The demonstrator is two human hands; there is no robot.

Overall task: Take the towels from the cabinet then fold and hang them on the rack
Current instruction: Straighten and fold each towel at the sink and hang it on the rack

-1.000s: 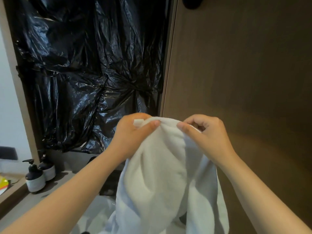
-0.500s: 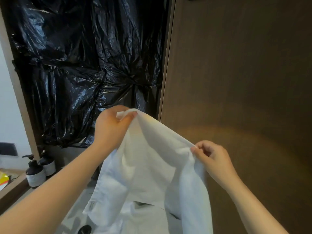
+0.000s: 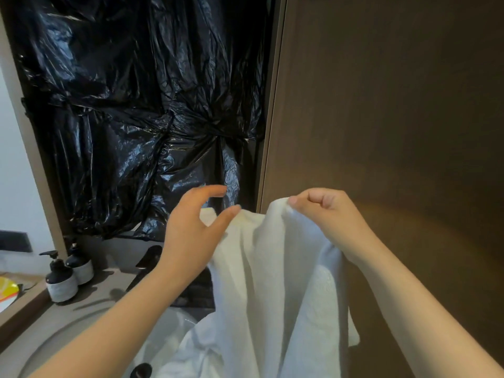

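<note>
Low in the centre of the frame, a white towel [image 3: 272, 268] hangs in loose vertical folds, held up in front of a person. Their right hand [image 3: 330, 214], at centre right, pinches its top edge between thumb and curled fingers. Their left hand [image 3: 191, 236], just left of it, is spread, thumb and forefinger apart beside the towel's other upper corner, gripping nothing. One towel is out and in hand, but folding looks barely begun, with no neat crease showing. No rack is in view, so hanging is yet to do. Black plastic sheeting [image 3: 136, 105] fills the upper left; a brown wooden panel [image 3: 395, 105] fills the right.
</note>
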